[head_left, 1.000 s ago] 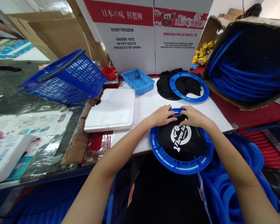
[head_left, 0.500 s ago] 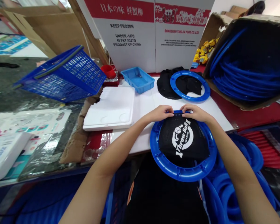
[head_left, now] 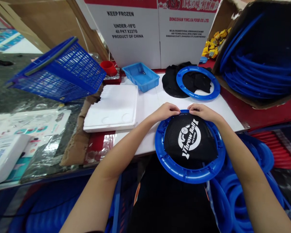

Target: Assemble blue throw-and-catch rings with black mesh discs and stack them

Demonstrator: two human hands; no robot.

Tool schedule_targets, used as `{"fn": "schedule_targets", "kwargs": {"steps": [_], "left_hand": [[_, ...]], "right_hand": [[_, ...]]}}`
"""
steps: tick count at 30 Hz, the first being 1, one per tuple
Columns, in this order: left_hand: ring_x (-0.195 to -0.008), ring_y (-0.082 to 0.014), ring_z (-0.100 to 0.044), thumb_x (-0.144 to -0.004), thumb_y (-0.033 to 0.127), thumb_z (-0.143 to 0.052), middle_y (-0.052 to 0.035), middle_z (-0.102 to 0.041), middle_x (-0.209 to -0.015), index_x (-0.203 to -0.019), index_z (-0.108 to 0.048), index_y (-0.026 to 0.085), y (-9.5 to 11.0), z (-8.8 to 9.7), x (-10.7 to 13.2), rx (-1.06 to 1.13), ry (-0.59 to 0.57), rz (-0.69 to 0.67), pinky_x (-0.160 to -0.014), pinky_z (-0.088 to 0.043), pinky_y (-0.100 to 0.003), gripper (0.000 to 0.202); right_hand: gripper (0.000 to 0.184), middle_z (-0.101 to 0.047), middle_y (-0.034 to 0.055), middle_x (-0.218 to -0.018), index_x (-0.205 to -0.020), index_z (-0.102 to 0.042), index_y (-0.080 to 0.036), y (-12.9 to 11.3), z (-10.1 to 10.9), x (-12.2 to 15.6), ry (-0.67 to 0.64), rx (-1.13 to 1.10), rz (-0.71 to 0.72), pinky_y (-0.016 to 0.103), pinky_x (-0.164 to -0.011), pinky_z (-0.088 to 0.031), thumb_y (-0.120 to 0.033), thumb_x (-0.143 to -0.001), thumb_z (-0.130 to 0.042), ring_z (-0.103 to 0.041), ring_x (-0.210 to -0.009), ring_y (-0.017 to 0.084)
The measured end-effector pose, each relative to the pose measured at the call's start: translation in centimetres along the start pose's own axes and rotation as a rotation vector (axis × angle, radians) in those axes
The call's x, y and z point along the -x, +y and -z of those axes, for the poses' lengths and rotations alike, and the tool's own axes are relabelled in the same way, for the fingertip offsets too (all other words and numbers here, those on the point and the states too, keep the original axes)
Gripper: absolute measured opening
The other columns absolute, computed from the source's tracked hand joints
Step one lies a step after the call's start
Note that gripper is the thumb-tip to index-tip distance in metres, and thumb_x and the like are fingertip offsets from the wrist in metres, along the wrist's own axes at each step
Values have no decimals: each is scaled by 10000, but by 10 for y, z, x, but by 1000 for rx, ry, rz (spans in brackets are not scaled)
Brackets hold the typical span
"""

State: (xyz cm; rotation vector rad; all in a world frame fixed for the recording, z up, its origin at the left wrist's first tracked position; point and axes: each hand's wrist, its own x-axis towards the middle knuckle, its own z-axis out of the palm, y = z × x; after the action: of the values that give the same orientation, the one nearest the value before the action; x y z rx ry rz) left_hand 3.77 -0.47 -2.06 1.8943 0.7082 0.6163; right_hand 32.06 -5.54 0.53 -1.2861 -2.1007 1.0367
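A blue plastic ring point(head_left: 189, 175) leans on the near edge of the white work surface and reaches out over my lap. Black mesh fabric point(head_left: 203, 147) with a white "Throw Ball" print lies across its opening. My left hand point(head_left: 168, 111) pinches the mesh edge against the far rim of the ring. Close beside it, my right hand point(head_left: 200, 111) pinches the same far rim, fingers bent and thumb pressed on the mesh. Just beyond my hands, another blue ring point(head_left: 214, 92) rests on black mesh pieces point(head_left: 169, 82).
A blue tray point(head_left: 142, 79) and a white foam slab point(head_left: 113, 106) are to the left, with a blue basket point(head_left: 70, 72) farther left. A carton of blue rings point(head_left: 259, 74) stands right. More blue rings point(head_left: 237, 197) are stacked low on the right. A white carton point(head_left: 147, 35) stands behind.
The view has tilted slightly downward, so the background sits higher. Both hands keep their pinch on the far rim, with small finger shifts; the ring stays nearly in place.
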Motion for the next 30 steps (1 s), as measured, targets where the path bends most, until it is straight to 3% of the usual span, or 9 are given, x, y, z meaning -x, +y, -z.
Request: {"fn": "schedule_targets", "kwargs": {"steps": [6,11,17,21,25,30], "left_hand": [[-881,-223,-755,-816,378,-810,-88,-826,-946,-961,-824,158,4,-3,3,76,77,26,-894,-580,-376,264],[-824,-211,-726,-779,378,-822,-71,-804,-867,-909,-814,153,9,-3,2,89,61,75,-845,-570,-368,259],[-752,-187,-692,-820,311,-762,-45,-771,-806,-895,-792,171,11,-13,3,-50,156,71,-760,-538,-333,161],[-815,-199,-712,-861,275,-733,-47,-784,-865,-905,-788,188,15,-19,7,-167,221,20,-821,-553,-350,112],[-834,-203,-712,-880,278,-738,-39,-784,-873,-902,-777,193,12,-19,7,-176,233,0,-843,-556,-351,96],[-851,-214,-715,-925,251,-706,-39,-795,-907,-945,-765,201,14,-19,9,-232,204,-11,-837,-535,-349,80]], "right_hand": [[308,-722,97,-1276,-909,-739,-203,-1,4,1,-21,-38,-26,450,-1120,-464,-505,-935,-680,-663,-1189,281],[295,-740,95,-1210,-877,-748,-200,-2,1,-3,-5,7,-28,439,-1110,-478,-490,-893,-697,-673,-1131,268],[199,-743,94,-1085,-858,-745,-204,-8,-7,-6,77,160,-29,417,-1001,-520,-381,-871,-655,-674,-1011,257],[227,-757,86,-1016,-920,-758,-198,-18,3,-3,7,196,-67,418,-940,-526,-400,-903,-655,-671,-940,261],[285,-777,96,-1169,-1039,-779,-213,-31,4,-7,30,142,-51,446,-1037,-518,-448,-958,-640,-683,-1097,290],[275,-759,96,-1278,-910,-752,-213,-30,-11,-12,-29,86,41,464,-1134,-470,-462,-957,-645,-671,-1205,293]]}}
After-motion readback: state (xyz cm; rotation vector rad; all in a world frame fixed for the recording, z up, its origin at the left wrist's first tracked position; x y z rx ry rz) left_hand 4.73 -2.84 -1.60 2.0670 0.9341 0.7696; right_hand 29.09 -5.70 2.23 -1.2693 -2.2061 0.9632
